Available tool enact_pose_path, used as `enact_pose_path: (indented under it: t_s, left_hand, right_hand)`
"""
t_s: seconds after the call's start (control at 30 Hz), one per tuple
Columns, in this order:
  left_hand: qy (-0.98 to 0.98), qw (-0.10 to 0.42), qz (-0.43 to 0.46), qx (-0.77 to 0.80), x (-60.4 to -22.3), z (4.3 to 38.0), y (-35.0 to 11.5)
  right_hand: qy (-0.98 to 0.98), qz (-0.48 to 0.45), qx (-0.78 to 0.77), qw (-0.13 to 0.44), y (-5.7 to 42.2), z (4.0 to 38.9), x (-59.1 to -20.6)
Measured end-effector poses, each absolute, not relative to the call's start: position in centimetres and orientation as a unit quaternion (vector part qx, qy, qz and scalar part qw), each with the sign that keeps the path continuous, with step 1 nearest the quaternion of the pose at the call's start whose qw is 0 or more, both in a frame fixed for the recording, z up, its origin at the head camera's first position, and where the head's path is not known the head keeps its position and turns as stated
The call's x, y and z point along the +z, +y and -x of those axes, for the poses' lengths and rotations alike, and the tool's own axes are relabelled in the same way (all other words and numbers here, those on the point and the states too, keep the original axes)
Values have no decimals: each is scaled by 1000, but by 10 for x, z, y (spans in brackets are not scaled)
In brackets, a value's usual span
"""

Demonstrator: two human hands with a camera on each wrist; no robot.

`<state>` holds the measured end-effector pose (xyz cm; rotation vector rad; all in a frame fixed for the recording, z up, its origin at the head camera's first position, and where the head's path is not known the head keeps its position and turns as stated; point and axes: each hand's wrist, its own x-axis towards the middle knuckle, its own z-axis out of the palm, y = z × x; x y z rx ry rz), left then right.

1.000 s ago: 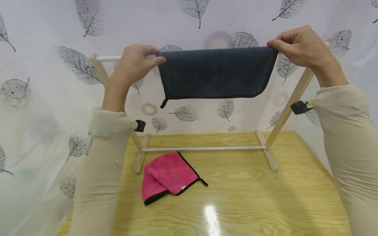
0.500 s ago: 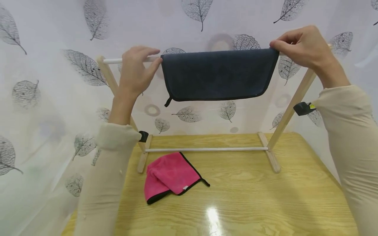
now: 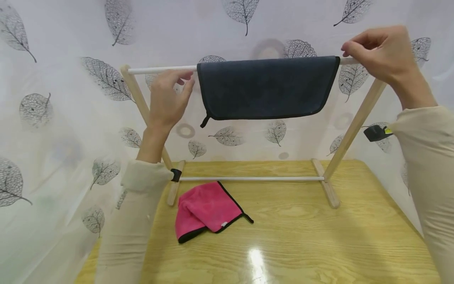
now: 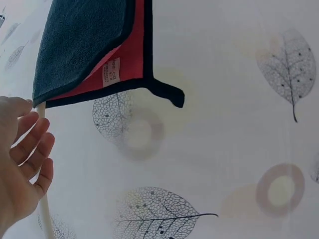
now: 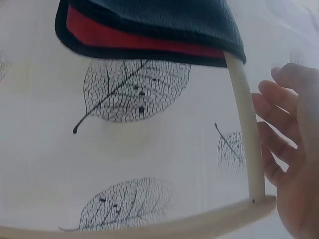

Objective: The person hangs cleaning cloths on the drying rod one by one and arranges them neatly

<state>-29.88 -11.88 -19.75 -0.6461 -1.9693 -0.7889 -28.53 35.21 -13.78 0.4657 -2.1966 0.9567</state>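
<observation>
A dark blue towel (image 3: pixel 266 88) with black edging hangs folded over the white top rail (image 3: pixel 159 70) of a wooden rack. Its red inner side (image 4: pixel 130 64) and a small white label (image 4: pixel 111 72) show in the left wrist view. At the towel's left end is my left hand (image 3: pixel 168 96), fingers loosely bent beside the rail, gripping nothing. My right hand (image 3: pixel 386 53) is just off the towel's right end, near the rail. In the right wrist view, the fingers of that right hand (image 5: pixel 291 129) are relaxed and apart from the cloth.
A crumpled pink towel (image 3: pixel 209 207) with black edging and a loop lies on the wooden table (image 3: pixel 301 236). The rack's slanted legs (image 3: pixel 354 126), feet (image 3: pixel 330 193) and lower white bar (image 3: pixel 252 178) stand towards the back. Behind hangs a leaf-patterned curtain (image 3: pixel 56 165).
Both hands have let go of the dark blue towel's upper corners. The left hand has dropped slightly and the right hand has moved right, leaving the towel hanging on the rail.
</observation>
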Motion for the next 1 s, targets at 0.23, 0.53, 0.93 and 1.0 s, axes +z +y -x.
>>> enact_pose_path:
  t_s: [0.23,0.53,0.93,1.0]
  left_hand:
    - [-806,403,234,-365,-211,301,-111]
    - [-816,356,213,-403,-220,300,-103]
    - [-775,335,206,-495,-227,303,-92]
    - [-763,333,192,-519,-226,304,-89]
  right_hand:
    - [-842,-108,336,408,373,274,-145]
    - [-840,-67,386,376,406,271,-167]
    - [-701,-113,628,318,420,274,-185]
    - [-647,-140,684,306,418,275,-186]
